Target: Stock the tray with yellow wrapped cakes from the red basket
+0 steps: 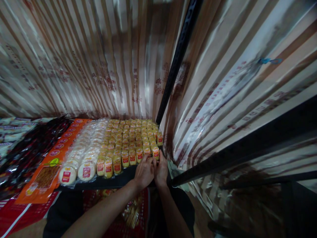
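Note:
At the right end of the front row, both my hands close around a small wrapped cake (156, 152) with a red and yellow label. My left hand (143, 172) has its fingers bent at the packet's lower left, partly hiding the wrapped cake beside it. My right hand (161, 170) grips its right side with fingers and thumb. Rows of the same yellow wrapped cakes (125, 158) stand upright to the left and behind. Larger round white cakes (86, 171) in clear wrappers are lined up further left.
An orange snack packet (39, 187), dark packets (32, 143) and pale packets (10, 135) lie left on the black shelf (99, 183). Striped printed plastic sheeting (119, 59) hangs behind. A black post (177, 61) and rail (223, 148) stand close on the right. Wrapped goods (132, 211) sit below.

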### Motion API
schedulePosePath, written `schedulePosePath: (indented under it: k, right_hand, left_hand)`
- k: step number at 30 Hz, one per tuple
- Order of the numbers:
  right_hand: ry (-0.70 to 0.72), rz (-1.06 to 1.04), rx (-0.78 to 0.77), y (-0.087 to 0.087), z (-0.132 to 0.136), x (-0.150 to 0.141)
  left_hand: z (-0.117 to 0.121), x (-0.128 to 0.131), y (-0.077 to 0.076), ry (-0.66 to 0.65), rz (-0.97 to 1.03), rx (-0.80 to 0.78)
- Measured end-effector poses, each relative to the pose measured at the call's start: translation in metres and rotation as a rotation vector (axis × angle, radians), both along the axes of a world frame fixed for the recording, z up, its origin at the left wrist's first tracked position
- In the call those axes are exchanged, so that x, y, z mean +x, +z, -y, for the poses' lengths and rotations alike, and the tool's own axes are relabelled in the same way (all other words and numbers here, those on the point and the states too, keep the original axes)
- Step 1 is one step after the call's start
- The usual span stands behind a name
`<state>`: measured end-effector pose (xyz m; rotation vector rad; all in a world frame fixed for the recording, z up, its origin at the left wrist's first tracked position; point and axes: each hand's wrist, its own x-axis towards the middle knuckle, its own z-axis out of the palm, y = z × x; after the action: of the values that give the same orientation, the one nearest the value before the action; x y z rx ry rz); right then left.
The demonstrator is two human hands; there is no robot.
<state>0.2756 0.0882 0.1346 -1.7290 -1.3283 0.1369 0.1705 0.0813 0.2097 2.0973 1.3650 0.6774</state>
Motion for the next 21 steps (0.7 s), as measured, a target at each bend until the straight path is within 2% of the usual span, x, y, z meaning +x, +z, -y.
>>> schedulePosePath:
  k: [6, 14, 21]
  right_hand:
    - [-0.007, -0.003, -0.1, -0.001, -0.003, -0.003]
    - [-0.01, 0.085, -0.071, -0.003, -0.003, -0.005]
    - [-0.015, 0.06, -0.143, -0.004, -0.002, -0.005]
  left_hand:
    - [-0.001, -0.003, -0.007, -0.003, 0.0, -0.035]
    - [-0.004, 0.0, -0.008, 0.017, 0.063, -0.035]
    - [-0.006, 0.002, -0.013, 0.019, 0.082, -0.007]
